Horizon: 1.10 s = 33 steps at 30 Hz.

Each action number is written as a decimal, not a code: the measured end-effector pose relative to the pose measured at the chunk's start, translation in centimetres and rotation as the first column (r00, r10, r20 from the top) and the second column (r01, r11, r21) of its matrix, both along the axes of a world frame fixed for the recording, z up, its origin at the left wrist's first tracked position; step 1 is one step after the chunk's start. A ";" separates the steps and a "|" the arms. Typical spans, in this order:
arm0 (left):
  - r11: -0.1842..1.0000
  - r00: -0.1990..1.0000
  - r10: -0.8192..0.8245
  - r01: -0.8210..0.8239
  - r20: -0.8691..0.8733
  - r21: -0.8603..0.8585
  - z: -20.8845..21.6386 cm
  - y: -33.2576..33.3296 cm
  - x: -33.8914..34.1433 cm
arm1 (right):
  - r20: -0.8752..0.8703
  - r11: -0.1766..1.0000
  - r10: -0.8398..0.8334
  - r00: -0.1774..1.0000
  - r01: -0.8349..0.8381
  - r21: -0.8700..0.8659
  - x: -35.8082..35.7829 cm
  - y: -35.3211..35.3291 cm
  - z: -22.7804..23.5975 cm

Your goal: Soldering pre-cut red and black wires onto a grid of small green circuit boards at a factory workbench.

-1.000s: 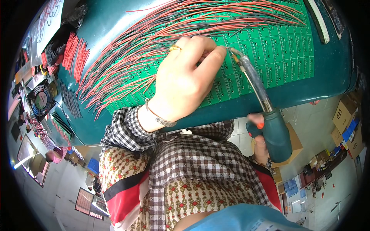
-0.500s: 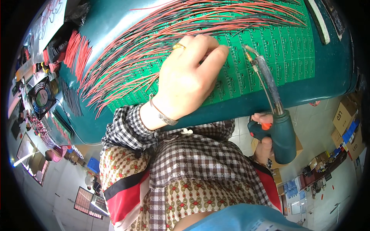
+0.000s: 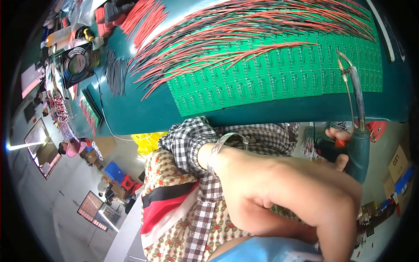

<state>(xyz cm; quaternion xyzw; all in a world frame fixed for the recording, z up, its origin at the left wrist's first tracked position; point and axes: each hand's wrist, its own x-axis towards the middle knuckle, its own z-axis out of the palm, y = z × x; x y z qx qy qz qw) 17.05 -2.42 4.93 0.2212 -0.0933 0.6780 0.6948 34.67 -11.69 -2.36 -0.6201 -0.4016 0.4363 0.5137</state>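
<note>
Close in front of the camera, my left hand is raised off the table, a bangle at its wrist. Its fingers bend down out of the lower edge, so their tips and anything in them are hidden. My right hand, partly hidden behind the left, is wrapped round a green soldering gun. The gun's tip and thin feed tube point up over the right part of the green circuit boards. Many red and black wires lie in long rows across these boards.
Loose red wires and black wires lie on the green table at the left. A small fan stands beside them. A dark strip with wires rests at the near left edge. Cartons are at the right.
My left hand has left the wires and boards and come down and right, close to the camera. The view has shifted, and the soldering gun now appears farther right, still held.
</note>
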 end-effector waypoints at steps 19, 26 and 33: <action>0.955 0.987 0.044 0.004 -0.156 0.295 0.6 -1.9 -8.0 | 0.111 0.947 -0.083 0.990 0.044 0.317 -3.0 2.6 0.1; 0.984 0.947 0.088 -0.035 -0.309 0.173 1.5 -2.0 -14.1 | 0.115 0.936 -0.111 0.987 0.065 0.346 -0.4 4.2 -1.1; 0.983 0.773 0.156 -0.057 -0.615 0.177 2.1 -1.2 -16.3 | 0.080 0.923 -0.184 0.980 0.145 0.355 -0.9 4.7 -1.4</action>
